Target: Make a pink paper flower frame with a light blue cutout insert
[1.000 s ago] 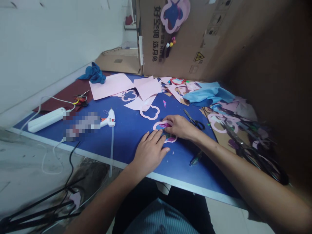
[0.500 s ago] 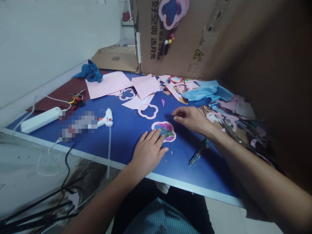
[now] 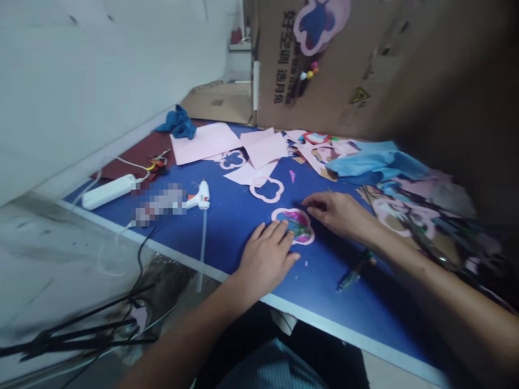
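Observation:
A pink flower-shaped paper piece [image 3: 310, 233] with a shiny purple, blue and green middle lies flat on the blue table. My left hand [image 3: 267, 259] rests over its left side, fingers stretched out and tips on the coloured middle. Just past the flower's upper right edge hovers my right hand [image 3: 334, 213], fingers loosely curled, with a gap between thumb and forefinger and nothing visible in them. A pen [image 3: 352, 274] lies below my right forearm. Behind the flower is a pink flower-shaped paper frame [image 3: 279, 188] with an open middle.
To the left lie a white glue gun [image 3: 201, 197], its glue stick over the table edge, and a white power strip [image 3: 107, 192]. Pink paper sheets [image 3: 205, 143] and a blue cloth [image 3: 381, 163] sit at the back. Scissors [image 3: 430, 251] lie among scraps at right, before a cardboard box [image 3: 279, 121].
The view has swung left, so everything sits further right in it. My right hand has come slightly nearer the flower piece. My left hand stays on it.

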`<move>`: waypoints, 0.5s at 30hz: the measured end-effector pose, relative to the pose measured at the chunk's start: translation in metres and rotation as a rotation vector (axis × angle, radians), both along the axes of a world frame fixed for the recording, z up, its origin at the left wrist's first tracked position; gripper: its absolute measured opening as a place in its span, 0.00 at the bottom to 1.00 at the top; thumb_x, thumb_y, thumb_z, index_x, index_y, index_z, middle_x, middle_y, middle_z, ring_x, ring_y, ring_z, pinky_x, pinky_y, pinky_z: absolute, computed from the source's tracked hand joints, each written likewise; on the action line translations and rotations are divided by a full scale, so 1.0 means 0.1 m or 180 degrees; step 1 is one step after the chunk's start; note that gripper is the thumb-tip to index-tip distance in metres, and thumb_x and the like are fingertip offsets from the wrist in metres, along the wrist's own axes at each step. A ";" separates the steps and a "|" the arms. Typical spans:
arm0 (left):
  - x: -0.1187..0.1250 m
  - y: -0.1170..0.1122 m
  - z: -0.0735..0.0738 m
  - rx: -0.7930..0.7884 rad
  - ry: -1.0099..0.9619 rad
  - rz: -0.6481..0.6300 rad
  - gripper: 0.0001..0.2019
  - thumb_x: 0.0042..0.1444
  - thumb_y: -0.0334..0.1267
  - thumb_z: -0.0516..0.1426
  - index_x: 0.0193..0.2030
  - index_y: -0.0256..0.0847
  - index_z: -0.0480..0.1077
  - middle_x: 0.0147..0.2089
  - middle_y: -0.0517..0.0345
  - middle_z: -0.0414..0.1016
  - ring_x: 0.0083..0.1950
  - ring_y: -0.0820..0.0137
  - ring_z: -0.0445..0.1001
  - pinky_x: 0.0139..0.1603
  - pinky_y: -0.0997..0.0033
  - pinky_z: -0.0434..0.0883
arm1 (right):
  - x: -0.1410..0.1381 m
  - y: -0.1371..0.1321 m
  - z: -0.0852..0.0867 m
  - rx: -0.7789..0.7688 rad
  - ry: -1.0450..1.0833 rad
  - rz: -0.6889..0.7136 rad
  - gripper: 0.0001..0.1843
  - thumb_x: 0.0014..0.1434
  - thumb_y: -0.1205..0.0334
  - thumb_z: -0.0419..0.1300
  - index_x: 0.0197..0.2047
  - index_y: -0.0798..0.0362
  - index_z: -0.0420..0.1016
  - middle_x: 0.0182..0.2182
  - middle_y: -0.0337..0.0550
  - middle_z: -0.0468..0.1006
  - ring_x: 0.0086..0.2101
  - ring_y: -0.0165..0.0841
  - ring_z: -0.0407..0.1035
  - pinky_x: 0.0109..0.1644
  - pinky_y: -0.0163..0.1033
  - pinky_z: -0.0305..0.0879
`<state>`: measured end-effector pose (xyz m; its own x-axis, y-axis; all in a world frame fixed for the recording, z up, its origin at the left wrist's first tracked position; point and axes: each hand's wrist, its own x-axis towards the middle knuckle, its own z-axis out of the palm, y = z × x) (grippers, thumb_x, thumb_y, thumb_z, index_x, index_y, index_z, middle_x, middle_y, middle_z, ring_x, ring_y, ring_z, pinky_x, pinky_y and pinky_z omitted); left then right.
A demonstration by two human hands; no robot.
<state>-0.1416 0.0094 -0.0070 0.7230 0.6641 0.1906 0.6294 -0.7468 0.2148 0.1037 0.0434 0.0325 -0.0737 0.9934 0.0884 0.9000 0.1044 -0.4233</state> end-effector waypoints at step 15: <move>0.02 -0.01 0.07 -0.0364 0.0004 0.0020 0.24 0.75 0.50 0.54 0.69 0.39 0.71 0.72 0.47 0.74 0.75 0.57 0.66 0.81 0.53 0.57 | -1.64 0.59 0.29 -0.0546 0.0773 0.1225 0.11 0.63 0.67 0.64 0.46 0.50 0.87 0.33 0.40 0.86 0.32 0.34 0.76 0.36 0.37 0.66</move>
